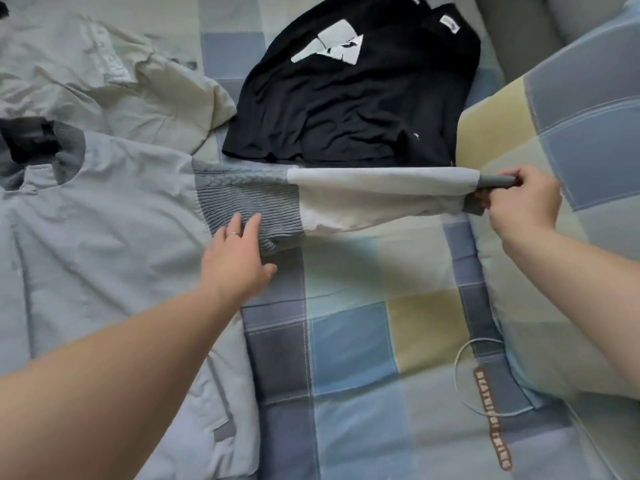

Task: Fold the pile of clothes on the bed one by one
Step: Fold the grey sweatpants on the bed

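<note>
The left forearm (pixel 104 368) reaches in from the lower left corner. The left hand (pixel 239 252) lies flat, fingers straight and slightly spread, pressing the ribbed grey top of the sleeve (pixel 346 199) onto the bed. At middle right the right hand (pixel 519 199) pinches the grey cuff (pixel 493 181) between thumb and curled fingers, holding the sleeve stretched level across the middle of the frame above the checked bedsheet (pixel 346 341). The pale blue-grey jacket (pixel 104 220) lies spread at the left. This looks like the sleeve fold on that one garment. Next the right hand should carry the cuff leftward over the jacket body, hinging at the pressed spot. A black T-shirt (pixel 346 98) at upper centre seems already folded, and a cream shirt (pixel 86 64) lies crumpled at upper left.
</note>
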Demonstrator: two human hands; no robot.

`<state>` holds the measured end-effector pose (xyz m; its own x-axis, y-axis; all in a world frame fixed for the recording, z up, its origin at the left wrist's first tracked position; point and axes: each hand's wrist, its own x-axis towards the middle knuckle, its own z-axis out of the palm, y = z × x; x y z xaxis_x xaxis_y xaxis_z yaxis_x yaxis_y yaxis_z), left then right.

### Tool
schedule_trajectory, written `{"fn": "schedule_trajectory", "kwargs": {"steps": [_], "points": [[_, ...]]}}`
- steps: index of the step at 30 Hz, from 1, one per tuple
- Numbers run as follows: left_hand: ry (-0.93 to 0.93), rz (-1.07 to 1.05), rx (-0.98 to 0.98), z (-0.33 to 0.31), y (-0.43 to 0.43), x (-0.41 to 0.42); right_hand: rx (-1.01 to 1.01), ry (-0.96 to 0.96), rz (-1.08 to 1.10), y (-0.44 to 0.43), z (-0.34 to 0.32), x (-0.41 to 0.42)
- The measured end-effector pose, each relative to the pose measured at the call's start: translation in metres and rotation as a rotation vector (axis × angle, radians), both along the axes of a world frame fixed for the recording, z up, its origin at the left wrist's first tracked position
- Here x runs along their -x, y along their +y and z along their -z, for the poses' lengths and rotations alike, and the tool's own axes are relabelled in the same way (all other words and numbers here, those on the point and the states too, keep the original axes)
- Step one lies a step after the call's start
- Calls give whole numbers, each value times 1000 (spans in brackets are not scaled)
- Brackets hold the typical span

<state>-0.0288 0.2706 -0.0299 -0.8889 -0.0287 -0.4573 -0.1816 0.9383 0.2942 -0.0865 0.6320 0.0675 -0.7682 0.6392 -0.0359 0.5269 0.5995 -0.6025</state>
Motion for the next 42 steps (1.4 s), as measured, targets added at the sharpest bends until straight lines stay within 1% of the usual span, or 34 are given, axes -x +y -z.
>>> {"fn": "schedule_trajectory", "kwargs": {"steps": [3,6,7,8,11,15,17,18,20,23,25,27,28,29,31,32,33,34,36,39,42], "points": [[-54,55,15,24,23,20,52,-2,4,19,28,19],[-123,124,-5,45,44,29,241,-102,26,20,55,27],[-138,142,-14,51,49,29,233,-138,5,16,62,23],[-140,156,-21,55,53,28,155,-154,-68,11,69,16],[-76,177,-31,62,51,23,-113,-176,-462,-13,92,-10],[119,160,33,71,41,25,-234,-332,-877,-66,130,-17],[157,114,14,78,35,34,-314,-417,-1055,-94,152,-6],[160,94,-4,82,33,41,-370,-465,-1108,-104,164,1],[176,79,-34,93,30,55,-504,-550,-1112,-106,184,20],[218,14,-80,108,39,84,-655,-589,-884,-74,195,65],[219,-20,-61,118,51,108,-670,-645,-743,-45,193,95],[226,-34,32,132,62,127,-654,-662,-667,-32,191,118],[251,-36,96,140,64,133,-672,-602,-668,-34,192,124],[283,-36,155,147,66,137,-711,-490,-718,-42,195,128],[339,-49,215,160,68,140,-751,-212,-915,-72,206,130],[358,-51,218,163,68,140,-729,-122,-1014,-91,212,130],[370,-47,217,165,68,140,-693,-96,-1094,-107,219,129],[378,-45,218,166,68,139,-656,-125,-1146,-119,226,127],[383,-50,216,166,67,141,-625,-227,-1174,-123,241,130],[372,-60,221,166,66,140,-622,-278,-1088,-79,251,150],[365,-58,222,165,65,143,-658,-366,-998,-26,245,168]]}}
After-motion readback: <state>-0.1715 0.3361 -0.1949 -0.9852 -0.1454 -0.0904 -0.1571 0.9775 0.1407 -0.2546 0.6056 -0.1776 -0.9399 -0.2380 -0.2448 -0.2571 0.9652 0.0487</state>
